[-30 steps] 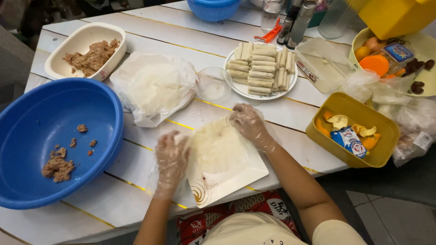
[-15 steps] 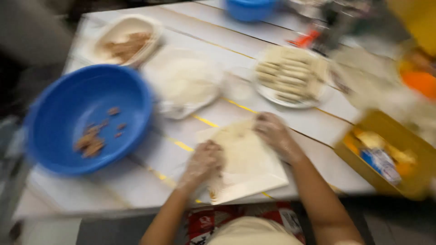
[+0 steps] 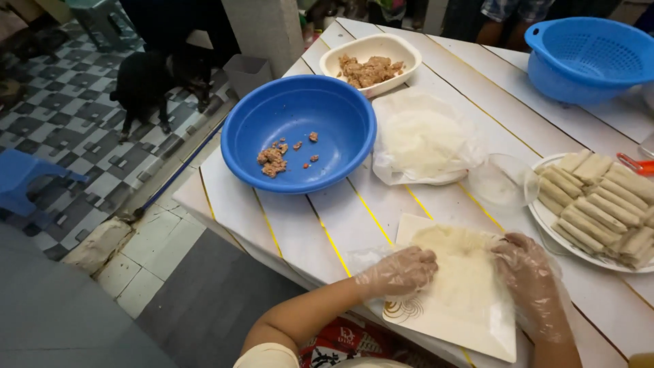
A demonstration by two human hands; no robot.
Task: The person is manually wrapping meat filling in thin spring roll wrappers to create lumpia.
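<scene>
In the head view, a thin wrapper [image 3: 458, 269] lies flat on a square white plate [image 3: 455, 320] at the bench's [image 3: 300, 232] near edge. The gloved left hand [image 3: 398, 272] presses its left edge with curled fingers; the right hand [image 3: 530, 272] rests half-open fingers on its right edge, neither gripping it.

Clear thin plastic gloves on both hands [image 3: 398, 272], arms bare, pale short sleeve.

The round white plate of pale rolled wrappers [image 3: 599, 204] runs off the right edge, as does the blue plastic colander [image 3: 591, 58]. The orange-red object [image 3: 639, 165] beside the plate shows only its tip. The gloved right hand [image 3: 530, 278] hides part of the thin pale wrapper sheet [image 3: 458, 269].
</scene>
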